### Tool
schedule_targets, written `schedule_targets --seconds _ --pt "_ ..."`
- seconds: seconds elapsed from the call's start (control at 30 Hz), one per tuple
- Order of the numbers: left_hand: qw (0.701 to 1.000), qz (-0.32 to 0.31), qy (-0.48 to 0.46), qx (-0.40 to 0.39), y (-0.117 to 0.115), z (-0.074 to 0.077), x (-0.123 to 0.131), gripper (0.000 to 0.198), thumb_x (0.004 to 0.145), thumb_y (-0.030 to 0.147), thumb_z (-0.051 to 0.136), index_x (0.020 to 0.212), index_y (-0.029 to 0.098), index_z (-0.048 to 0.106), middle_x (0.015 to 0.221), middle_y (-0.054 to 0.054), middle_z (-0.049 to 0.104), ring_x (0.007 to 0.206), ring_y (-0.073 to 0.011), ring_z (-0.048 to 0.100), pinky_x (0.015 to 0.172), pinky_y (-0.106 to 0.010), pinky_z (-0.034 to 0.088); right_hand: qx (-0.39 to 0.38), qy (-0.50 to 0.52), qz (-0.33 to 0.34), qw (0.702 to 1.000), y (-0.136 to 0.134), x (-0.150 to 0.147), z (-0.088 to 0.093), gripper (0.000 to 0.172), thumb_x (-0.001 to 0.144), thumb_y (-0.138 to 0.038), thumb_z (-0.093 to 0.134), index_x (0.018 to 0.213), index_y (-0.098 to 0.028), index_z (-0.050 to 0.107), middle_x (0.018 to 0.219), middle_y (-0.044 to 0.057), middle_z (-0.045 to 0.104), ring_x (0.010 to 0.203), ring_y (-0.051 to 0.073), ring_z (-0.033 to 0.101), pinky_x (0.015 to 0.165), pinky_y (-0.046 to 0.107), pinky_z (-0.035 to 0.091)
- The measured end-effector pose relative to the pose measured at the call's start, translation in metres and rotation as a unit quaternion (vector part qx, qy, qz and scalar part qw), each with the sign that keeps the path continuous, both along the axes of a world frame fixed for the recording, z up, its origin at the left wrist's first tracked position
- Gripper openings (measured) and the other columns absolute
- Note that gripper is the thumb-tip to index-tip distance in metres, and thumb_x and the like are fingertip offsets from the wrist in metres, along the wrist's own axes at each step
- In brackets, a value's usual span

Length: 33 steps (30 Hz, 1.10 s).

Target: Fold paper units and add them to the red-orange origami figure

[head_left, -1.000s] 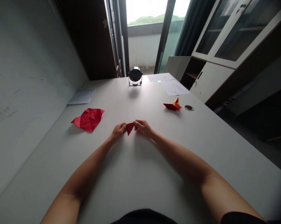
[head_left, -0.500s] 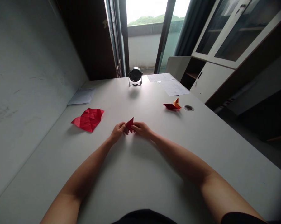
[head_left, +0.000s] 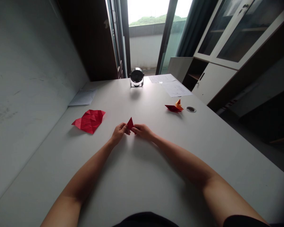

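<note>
A small folded piece of red paper [head_left: 130, 123] is pinched between my two hands, its pointed tip facing up and away from me. My left hand [head_left: 119, 131] grips its left side, fingers closed. On the right side, my right hand [head_left: 143, 130] pinches the lower edge with thumb and fingers. The part of the paper under my fingertips is hidden. Off to the left lies a creased, unfolded sheet of red paper [head_left: 90, 121]. Farther right on the table sits a folded red and orange paper figure [head_left: 175, 107].
A round black device on a metal stand [head_left: 136, 77] is at the table's far edge. Printed sheets [head_left: 175, 88] lie at the back right, and a pale packet [head_left: 82, 97] at the back left by the wall. A round cable hole [head_left: 190, 109] is near the right edge.
The folded red paper has turned slightly, its tip shifting left and up. Its lower point, earlier visible between the hands, is now mostly covered by my right fingers.
</note>
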State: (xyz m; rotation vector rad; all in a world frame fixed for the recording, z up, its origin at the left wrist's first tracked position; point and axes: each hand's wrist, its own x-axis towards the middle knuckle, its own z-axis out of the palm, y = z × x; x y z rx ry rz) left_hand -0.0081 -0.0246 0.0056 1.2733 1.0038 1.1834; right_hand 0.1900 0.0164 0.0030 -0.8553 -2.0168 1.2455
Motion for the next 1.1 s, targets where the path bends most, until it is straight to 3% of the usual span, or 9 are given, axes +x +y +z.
schedule_targets --seconds 0.67,0.9,1.1 --pt "0.999 0.014 -0.035 -0.013 0.005 -0.009 -0.002 0.041 0.087 0.053 0.067 0.096 0.013 0.060 0.076 -0.007 0.071 0.065 -0.0159 0.067 0.067 -0.031 0.055 0.030 -0.045 -0.034 0.998 0.000 0.002 0.003 0.043 0.090 -0.055 0.053 0.071 -0.017 0.058 0.061 -0.003 0.054 0.056 0.010 0.043 0.055 0.023 0.031" --pt "0.999 -0.023 -0.019 -0.022 0.003 -0.003 -0.003 0.038 0.089 0.050 0.065 0.095 0.013 0.063 0.071 -0.004 0.067 0.063 -0.0142 0.063 0.065 -0.028 0.052 -0.022 0.041 0.004 0.999 -0.003 0.003 0.008 0.049 0.096 -0.057 0.045 0.070 -0.017 0.058 0.068 0.001 0.061 0.063 0.012 0.051 0.063 0.024 0.038" --pt "0.998 -0.056 -0.009 -0.031 -0.001 0.001 0.000 0.037 0.089 0.048 0.065 0.097 0.012 0.065 0.074 -0.006 0.068 0.065 -0.0153 0.064 0.067 -0.029 0.052 -0.037 0.071 0.014 0.997 -0.002 0.004 0.007 0.048 0.092 -0.059 0.052 0.076 -0.016 0.063 0.069 0.002 0.062 0.064 0.013 0.050 0.061 0.025 0.038"
